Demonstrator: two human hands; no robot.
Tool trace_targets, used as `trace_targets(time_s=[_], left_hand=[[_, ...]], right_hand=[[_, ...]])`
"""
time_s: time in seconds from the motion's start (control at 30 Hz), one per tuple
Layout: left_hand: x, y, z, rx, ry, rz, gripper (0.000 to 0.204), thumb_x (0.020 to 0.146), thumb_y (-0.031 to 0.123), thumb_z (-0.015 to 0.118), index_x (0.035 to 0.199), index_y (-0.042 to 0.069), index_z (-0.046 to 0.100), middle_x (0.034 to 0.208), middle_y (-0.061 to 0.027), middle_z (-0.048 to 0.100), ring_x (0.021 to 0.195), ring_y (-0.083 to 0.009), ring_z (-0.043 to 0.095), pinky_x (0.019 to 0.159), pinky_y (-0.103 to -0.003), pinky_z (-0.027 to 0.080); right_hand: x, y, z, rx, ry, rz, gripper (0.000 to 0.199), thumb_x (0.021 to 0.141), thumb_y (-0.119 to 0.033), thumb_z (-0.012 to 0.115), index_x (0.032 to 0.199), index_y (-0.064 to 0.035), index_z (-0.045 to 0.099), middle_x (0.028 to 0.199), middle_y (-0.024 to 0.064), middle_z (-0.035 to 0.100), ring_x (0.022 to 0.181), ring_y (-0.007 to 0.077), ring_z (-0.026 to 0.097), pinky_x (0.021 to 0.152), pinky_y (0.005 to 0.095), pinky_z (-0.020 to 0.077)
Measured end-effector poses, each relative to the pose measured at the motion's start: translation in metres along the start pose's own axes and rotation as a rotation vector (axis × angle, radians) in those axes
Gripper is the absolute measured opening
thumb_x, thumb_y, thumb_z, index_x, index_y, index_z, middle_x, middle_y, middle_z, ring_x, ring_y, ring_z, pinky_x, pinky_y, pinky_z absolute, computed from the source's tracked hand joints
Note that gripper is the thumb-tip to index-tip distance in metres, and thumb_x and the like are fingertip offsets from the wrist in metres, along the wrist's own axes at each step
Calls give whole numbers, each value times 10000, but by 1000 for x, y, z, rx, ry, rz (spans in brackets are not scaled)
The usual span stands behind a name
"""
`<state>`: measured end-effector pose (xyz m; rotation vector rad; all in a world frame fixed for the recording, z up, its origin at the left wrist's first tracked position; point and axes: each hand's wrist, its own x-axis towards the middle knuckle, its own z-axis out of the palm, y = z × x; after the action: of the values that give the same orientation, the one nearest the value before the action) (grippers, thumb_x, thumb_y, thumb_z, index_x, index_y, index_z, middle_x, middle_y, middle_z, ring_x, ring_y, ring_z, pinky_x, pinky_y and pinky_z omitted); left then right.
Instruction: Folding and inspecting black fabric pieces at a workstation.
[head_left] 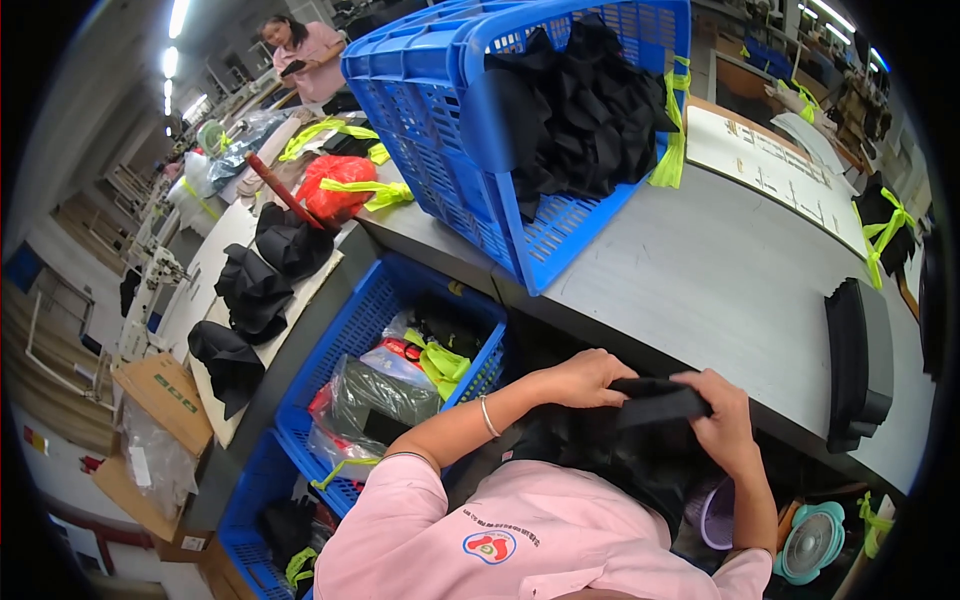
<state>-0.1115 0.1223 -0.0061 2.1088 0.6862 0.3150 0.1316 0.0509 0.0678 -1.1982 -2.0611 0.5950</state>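
Note:
A folded black fabric piece [660,406] is stretched between my two hands, close to the front edge of the grey table. Its left end is pinched between the thumb and fingers of my left hand [592,379]. My right hand [724,416] grips the other end, fingers curled round it. Beyond my hands, a blue plastic crate [545,265] lies tipped over on the table, full of loose black fabric pieces [590,115]. To the right stands a neat stack of black fabric pieces [860,365].
Blue crates [385,275] with bagged cloth stand below at my left. Black bundles [250,290] lie on a board beside a red bag [343,187]. A white sheet [775,170] rests at the far right, and a small turquoise fan [812,543] sits low on the right. Another person [312,60] works far off.

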Motion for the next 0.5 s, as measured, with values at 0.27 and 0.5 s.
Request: trace_targets(time_s=[0.27,0.5], left_hand=[[-9,17,-29,68,309,-94,274,833,136,622,1034,-47,659,842,-277,644,777,-356,686,707,-400,532],[-20,-50,-9,-1042,550,-144,273,930,138,673,1172,12,679,1132,-14,698,1033,-110,607,941,-269,442]], right_hand=[[24,31,-13,80,189,226,224,954,-121,581,1110,-18,703,915,113,728,791,232,690,702,292,520],[-4,59,-7,631,337,443,302,1004,-211,573,1183,16,662,1029,94,695,857,121,661,714,235,511]])
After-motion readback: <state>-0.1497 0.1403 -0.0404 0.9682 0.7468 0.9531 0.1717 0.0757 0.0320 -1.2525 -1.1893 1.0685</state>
